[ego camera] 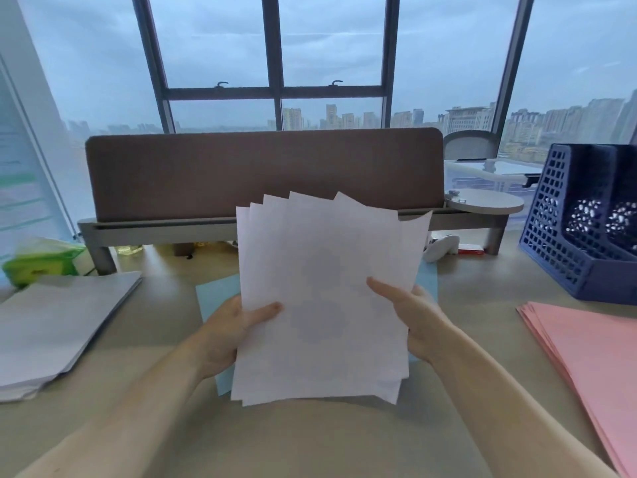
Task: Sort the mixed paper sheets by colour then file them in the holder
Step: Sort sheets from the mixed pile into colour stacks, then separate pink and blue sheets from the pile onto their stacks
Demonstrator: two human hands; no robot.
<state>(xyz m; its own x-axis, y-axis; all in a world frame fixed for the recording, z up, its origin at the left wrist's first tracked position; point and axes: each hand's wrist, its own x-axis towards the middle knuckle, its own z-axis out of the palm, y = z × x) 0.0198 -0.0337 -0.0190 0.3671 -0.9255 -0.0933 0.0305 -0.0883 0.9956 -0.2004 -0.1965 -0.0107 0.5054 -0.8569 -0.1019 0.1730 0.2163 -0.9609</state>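
White sheets (324, 298), fanned, are gripped at both side edges by left hand (229, 334) and right hand (410, 315).

The fanned white sheets (324, 298) are thin, smooth, matt paper, slightly see-through, with a grey shadow showing through them; the pale blue sheet (213, 294) under them, mid-worktop, is the same matt paper; so are the pink stack (586, 350) at the worktop's right edge and the greyish-white stack (62, 326) at its left edge. The holder (558, 229) at the far right corner is dark blue moulded plastic, lattice-walled, with a slight sheen. The worktop (310, 443) looks like smooth beige laminate, matt; the screen (262, 170) along its far edge is brown, felt-like cloth, seated in a dull grey, metal-looking rail (155, 231); the green tissue pack (41, 263) at the far left corner is wrapped in glossy plastic film.
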